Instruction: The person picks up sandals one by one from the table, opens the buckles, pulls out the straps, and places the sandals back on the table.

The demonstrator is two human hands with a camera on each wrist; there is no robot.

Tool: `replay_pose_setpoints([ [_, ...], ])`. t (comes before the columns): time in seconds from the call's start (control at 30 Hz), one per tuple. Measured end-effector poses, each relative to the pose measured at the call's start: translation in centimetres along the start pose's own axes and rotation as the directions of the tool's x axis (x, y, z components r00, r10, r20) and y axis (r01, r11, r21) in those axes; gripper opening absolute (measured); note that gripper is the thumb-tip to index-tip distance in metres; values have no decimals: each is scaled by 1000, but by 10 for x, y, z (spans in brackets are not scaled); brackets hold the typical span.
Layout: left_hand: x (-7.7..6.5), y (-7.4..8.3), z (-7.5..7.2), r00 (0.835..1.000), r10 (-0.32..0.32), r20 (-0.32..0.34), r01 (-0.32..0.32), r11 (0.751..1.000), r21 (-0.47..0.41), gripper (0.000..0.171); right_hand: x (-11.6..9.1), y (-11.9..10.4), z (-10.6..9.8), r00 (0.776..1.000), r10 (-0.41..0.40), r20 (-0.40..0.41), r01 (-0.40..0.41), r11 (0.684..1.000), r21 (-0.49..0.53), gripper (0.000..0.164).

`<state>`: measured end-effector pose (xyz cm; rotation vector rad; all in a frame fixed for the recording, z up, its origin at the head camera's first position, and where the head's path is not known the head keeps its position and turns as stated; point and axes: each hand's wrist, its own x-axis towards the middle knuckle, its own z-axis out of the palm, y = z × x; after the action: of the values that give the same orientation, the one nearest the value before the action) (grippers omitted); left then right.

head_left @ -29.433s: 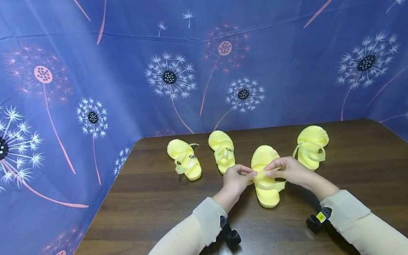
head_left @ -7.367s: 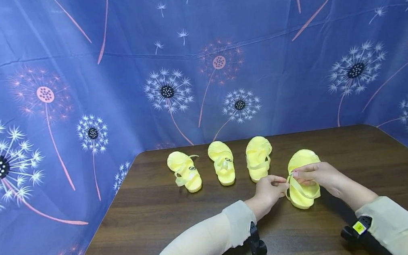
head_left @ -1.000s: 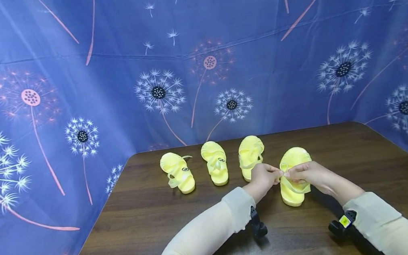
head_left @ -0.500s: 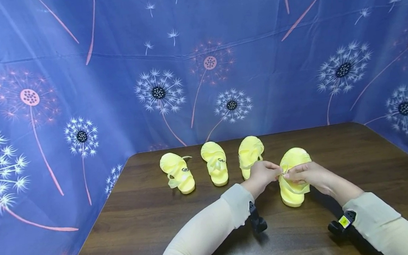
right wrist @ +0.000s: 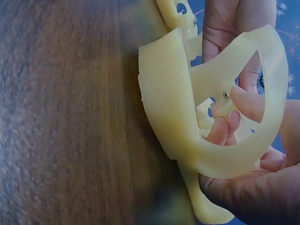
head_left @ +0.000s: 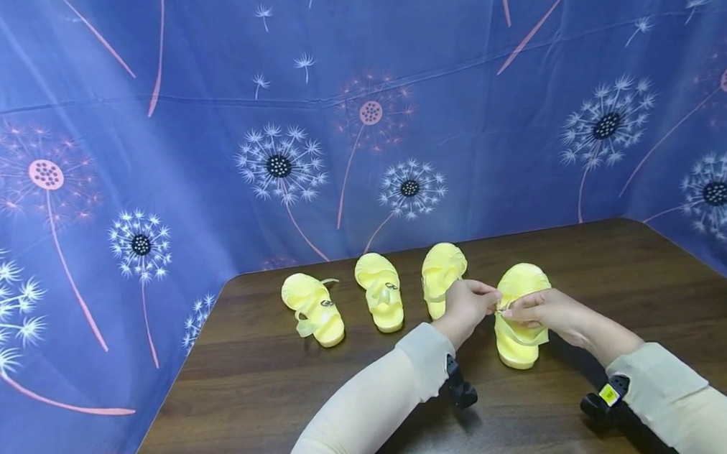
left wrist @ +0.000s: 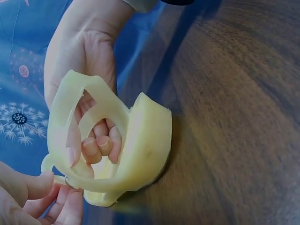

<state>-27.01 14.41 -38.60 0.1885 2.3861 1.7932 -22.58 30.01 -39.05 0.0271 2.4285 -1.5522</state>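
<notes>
In the head view, a yellow sandal [head_left: 517,355] stands at the right of the row, its toe toward me. My left hand [head_left: 471,307] pinches the end of its strap [left wrist: 59,180] at the left side, beside a small metal buckle [left wrist: 67,181]. From the other side, my right hand [head_left: 554,315] reaches through the strap opening. Its thumb and curled fingers pinch the strap near a metal stud [right wrist: 226,94], inside the sandal. Both hands hide part of the fastening in the head view. The sandal's sole touches the table.
Three more yellow sandals, the left one [head_left: 328,329], the second [head_left: 387,318] and the third [head_left: 442,257], stand leftward on the dark wooden table [head_left: 237,418]. My left hand partly covers the third. A blue dandelion-print cloth [head_left: 479,137] hangs behind.
Since the oldest frame, the third sandal has gone back into the row and the right one has come forward into both hands. Within the last second the hands move only slightly at the strap.
</notes>
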Motion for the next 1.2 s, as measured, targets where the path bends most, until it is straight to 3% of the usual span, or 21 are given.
replay_pose_setpoints([
  [0.17, 3, 3, -1, 998, 57, -29, -59, 997, -51, 10, 0, -1, 4, 1000, -4, 4, 4, 1000, 5, 31],
  [0.43, 8, 7, -14, 986, 156, -54, -152, 986, 75, 13, -3, -1, 3, 1000, -13, -1, 13, 1000, -1, 38],
  [0.6, 12, 10, -19, 975, 193, -112, -185, 979, 80, 12, -4, -2, 1, 1000, -17, 4, 17, 1000, -7, 38],
  [0.73, 11, 16, -20, 970, 218, -109, -211, 975, 69, 9, -3, -1, 0, 1000, -10, 8, 10, 1000, -2, 38],
  [0.87, 9, 19, -19, 972, 227, -55, -222, 972, 81, 7, -2, 1, -1, 1000, -15, 6, 15, 1000, 8, 39],
  [1.0, 7, 15, -17, 977, 207, 60, -214, 966, 145, 7, -1, 2, -1, 1000, -6, -3, 6, 1000, 18, 39],
  [1.1, 5, 12, -16, 965, 190, 182, -228, 949, 217, 12, -2, 3, -1, 1000, -1, -5, 2, 1000, 22, 40],
  [1.2, 4, 8, -16, 942, 185, 281, -263, 926, 270, 17, -2, 4, -2, 1000, -15, -8, 15, 1000, 25, 41],
])
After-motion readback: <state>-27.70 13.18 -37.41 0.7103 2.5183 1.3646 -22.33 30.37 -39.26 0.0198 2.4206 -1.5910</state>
